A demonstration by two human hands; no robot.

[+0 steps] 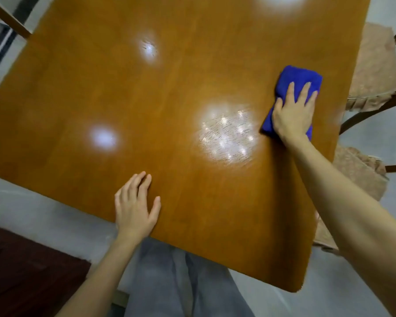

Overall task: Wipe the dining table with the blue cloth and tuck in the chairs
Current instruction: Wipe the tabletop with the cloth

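The glossy brown dining table (146, 92) fills most of the head view. A folded blue cloth (300, 81) lies on it near the right edge. My right hand (293, 110) presses flat on the cloth with straight fingers. My left hand (135, 207) rests flat on the table by the near edge, holding nothing. Two chairs with beige seat cushions stand to the right of the table: a far chair (373, 72) and a near chair (357, 172). Both seats stick out from under the table.
A dark red-brown cabinet (25, 271) sits at the bottom left. Part of another wooden chair frame (7, 17) shows at the top left corner. Pale grey floor (44, 209) surrounds the table. My grey trousers are below the table's near edge.
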